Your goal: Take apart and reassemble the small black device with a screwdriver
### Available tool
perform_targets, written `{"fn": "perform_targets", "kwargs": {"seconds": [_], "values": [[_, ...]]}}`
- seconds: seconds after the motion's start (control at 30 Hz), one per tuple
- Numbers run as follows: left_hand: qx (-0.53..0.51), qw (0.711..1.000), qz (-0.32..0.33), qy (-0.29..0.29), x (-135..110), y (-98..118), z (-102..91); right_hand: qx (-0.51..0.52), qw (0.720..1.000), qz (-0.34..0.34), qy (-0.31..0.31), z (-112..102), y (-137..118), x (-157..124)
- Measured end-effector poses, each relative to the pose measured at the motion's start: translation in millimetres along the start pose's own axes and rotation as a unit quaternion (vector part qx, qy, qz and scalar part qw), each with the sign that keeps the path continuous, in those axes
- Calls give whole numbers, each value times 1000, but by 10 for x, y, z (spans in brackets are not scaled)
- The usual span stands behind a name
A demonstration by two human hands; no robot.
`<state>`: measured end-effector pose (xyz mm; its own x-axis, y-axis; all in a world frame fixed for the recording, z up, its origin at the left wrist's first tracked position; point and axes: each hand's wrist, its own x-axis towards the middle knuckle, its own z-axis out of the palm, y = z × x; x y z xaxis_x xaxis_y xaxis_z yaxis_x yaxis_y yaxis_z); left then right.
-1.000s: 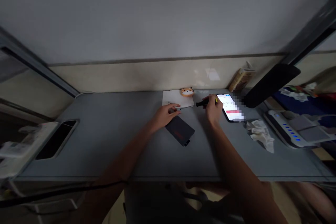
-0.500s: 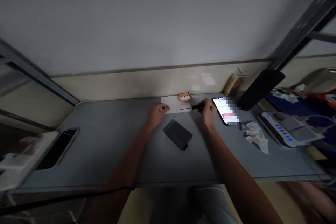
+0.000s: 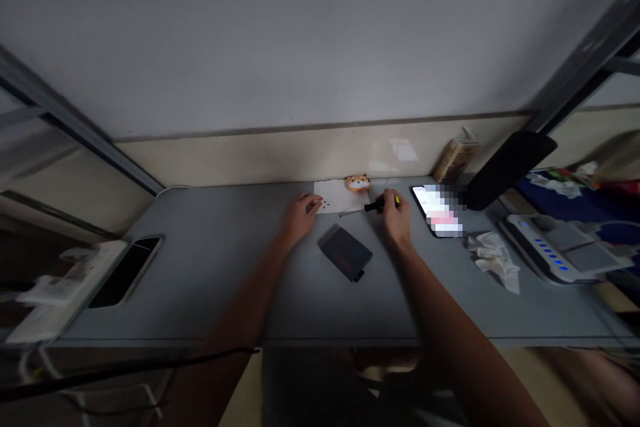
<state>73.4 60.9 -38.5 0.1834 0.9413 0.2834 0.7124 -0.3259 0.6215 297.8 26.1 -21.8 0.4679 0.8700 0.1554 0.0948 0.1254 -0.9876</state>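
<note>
Holding one screwdriver, one case nearby

Bare hands, bare wrists and long, slim, uncovered forearms

only one number can be read, and it is faint: on the lit screen of the phone on the right side of the desk, the digits at the left of the row look like "00". the digits to the right of them are lost under a patch of coarse square blocks, and a pinkish-red band lower on the screen shows no legible word. the dark flat case bears reddish lettering on its top face, too dim and blurred to spell out. the brownish carton by the wall has printing too small to read.
</note>
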Motion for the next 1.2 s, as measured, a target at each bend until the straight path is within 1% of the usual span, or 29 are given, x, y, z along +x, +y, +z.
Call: {"fn": "perform_targets", "kwargs": {"seconds": [0.13, 0.17, 0.23, 0.37, 0.43, 0.53, 0.63, 0.8, 0.97, 1.07, 1.2], "values": [[-18, 993, 104, -44, -53, 4, 50, 24, 999, -5, -23, 22, 52, 9], [-22, 991, 119, -49, -58, 7, 67, 28, 999, -7, -33, 30, 60, 7], [-26, 990, 129, -54, -57, 7, 93, 30, 998, -10, -54, 46, 68, -2], [-32, 992, 108, -62, -17, -29, 80, 27, 996, -7, -83, 68, 66, -19], [-26, 994, 91, -57, 8, -61, 47, 26, 996, -7, -87, 71, 66, -20], [-11, 997, 67, -37, 38, -94, 8, 28, 996, -12, -81, 69, 60, -15], [-1, 998, 52, -20, 63, -92, 11, 27, 996, -7, -85, 66, 42, -12], [18, 999, 27, -12, 99, -88, 60, 22, 996, 12, -88, 75, 34, -14], [23, 1000, 15, -6, 96, -132, 50, 29, 997, 4, -65, 75, 47, -24], [4, 1000, 20, 2, 109, -156, -11, 38, 998, 20, -55, 62, 19, -25], [-12, 999, 32, 16, 122, -189, -173, 54, 997, 26, -42, 38, -27, -13]]}}
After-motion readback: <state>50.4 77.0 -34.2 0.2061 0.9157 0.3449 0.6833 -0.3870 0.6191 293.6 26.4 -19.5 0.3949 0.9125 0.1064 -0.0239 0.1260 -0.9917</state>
